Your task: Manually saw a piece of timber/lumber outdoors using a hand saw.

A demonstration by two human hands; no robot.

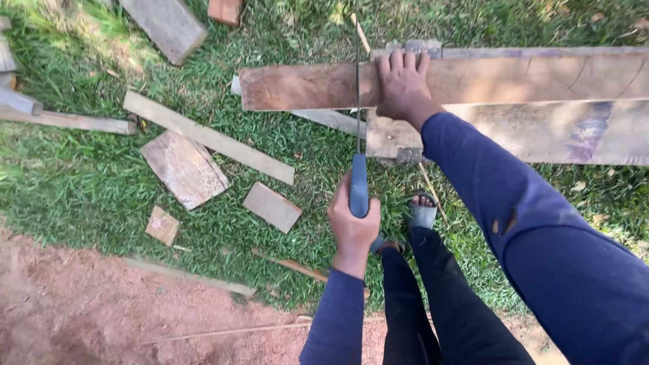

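Left hand [353,220] wrapped around the blue handle of a saw [357,135], blade edge-on across the plank [507,78], right hand [403,84] flat on that plank with fingers curled over its far edge (beside the blade), offcuts [184,167] scattered on grass [88,182] to the left.

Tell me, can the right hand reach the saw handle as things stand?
Probably yes. The right hand is only pressing down on the plank, and nothing lies between it and the saw, though the left hand already grips that handle.
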